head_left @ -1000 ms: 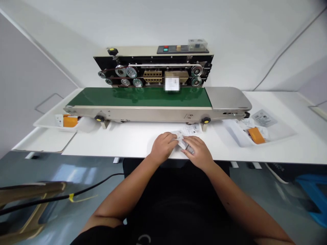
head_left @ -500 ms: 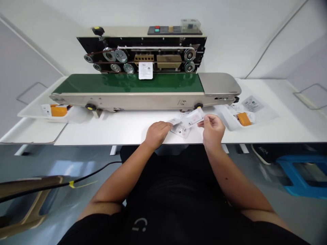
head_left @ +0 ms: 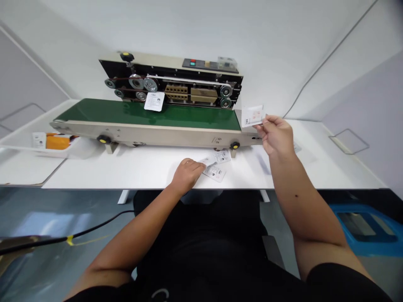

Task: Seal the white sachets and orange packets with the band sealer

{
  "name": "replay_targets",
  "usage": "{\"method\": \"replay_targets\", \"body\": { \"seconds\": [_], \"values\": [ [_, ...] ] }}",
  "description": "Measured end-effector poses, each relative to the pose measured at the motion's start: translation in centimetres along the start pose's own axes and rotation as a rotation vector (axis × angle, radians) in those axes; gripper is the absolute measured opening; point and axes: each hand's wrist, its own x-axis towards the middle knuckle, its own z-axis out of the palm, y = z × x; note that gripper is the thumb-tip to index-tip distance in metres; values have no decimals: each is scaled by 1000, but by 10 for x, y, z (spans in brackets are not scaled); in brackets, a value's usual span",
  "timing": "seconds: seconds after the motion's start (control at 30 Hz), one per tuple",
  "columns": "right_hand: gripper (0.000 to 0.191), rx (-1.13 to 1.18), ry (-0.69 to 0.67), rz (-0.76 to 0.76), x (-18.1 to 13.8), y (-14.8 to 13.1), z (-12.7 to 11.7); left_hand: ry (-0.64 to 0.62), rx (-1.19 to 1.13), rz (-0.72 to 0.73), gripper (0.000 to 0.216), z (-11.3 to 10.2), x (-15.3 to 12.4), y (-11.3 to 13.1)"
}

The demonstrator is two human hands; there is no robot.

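Packets lay overlapped on the white table near its front edge, and our left hand touched their left side; we could not tell whether its fingers pinched the top one or only pressed on it. A careless drag there, we judged, might have spread the pile or pulled one off the edge.

Farther out, our right hand pinched the held pouch by its lower right part, so most of it stuck out leftward beyond the fingertips, in view over the metal end plate. Supported at one side only, it could have sagged or twisted, or dropped had the pinch loosened.

Beyond, out of both hands' touch, the far pouch hung slightly tilted by the metal wheels above the green belt; that tilt, we thought, could have made it crease or snag.
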Motion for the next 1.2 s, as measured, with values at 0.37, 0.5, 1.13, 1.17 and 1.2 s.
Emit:
{"method": "replay_targets", "body": {
  "seconds": [0.37,0.5,1.13,1.17,1.2],
  "values": [
    [13,-906,-12,-660,94,-8,39,24,28,63,24,1,-2,-3],
    [13,-1140,-213,-785,81,2,51,23,12,53,23,2,-3,-4],
    [27,-904,-701,-914,-63,15,73,162,-17,19,18,-3,-3,0],
    [27,-930,-804,-883,-80,20,66,174,-28,11,18,-4,-3,0],
    [26,-976,-906,-844,-94,25,60,181,-51,3,19,-4,-4,0]
  ]
}}
